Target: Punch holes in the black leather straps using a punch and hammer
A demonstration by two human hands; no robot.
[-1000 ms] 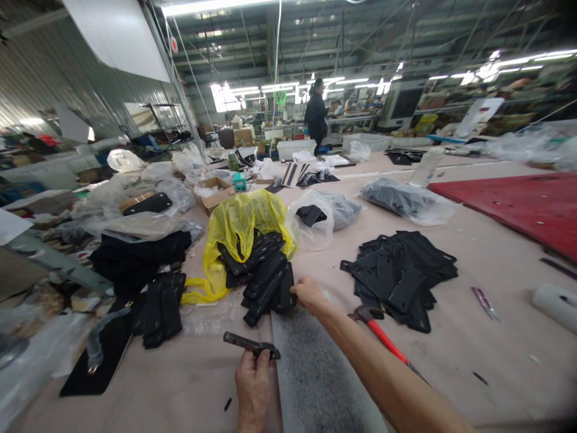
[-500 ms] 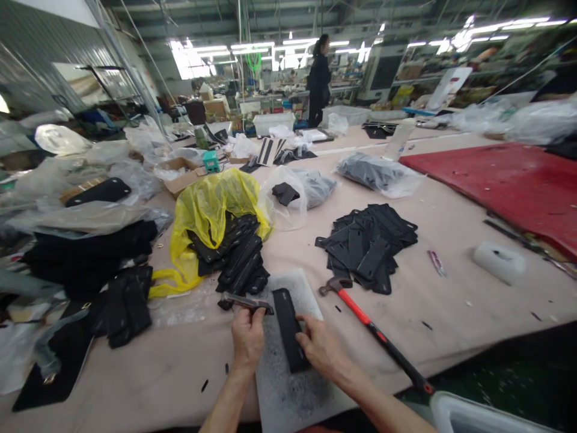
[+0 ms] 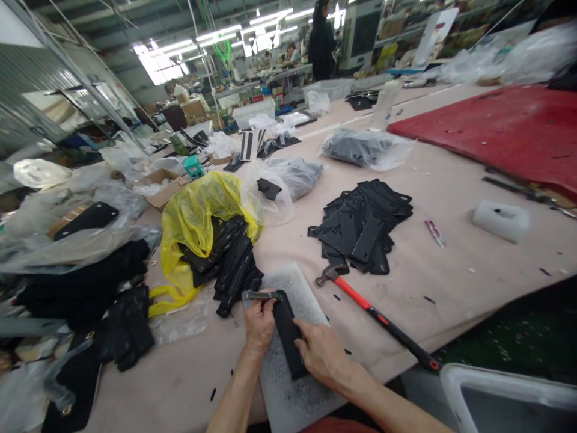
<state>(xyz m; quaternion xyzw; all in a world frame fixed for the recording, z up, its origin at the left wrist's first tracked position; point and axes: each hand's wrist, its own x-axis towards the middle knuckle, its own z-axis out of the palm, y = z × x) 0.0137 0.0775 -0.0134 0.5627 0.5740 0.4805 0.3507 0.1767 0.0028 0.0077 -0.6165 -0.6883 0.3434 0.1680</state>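
A long black panel with rounded corners lies on a speckled white board. My right hand has its thumb and curled finger on the panel's right edge. Pinched in my left hand is a narrow dark strip with a greyish, shiny face. Its right end reaches the panel's top end; whether they touch I cannot tell. Beyond the board's right edge lies a claw hammer with a red and black handle, its head pointing away from me.
Black flat pieces form a pile behind the hammer. A yellow bag spills more black pieces at left. Small snippers, a clear roll and a red sheet lie to the right. A white bin stands front right.
My left hand has brought the dark strip rightward to the top end of the panel. My right hand stays at the panel's edge. The view has tilted and shifted.
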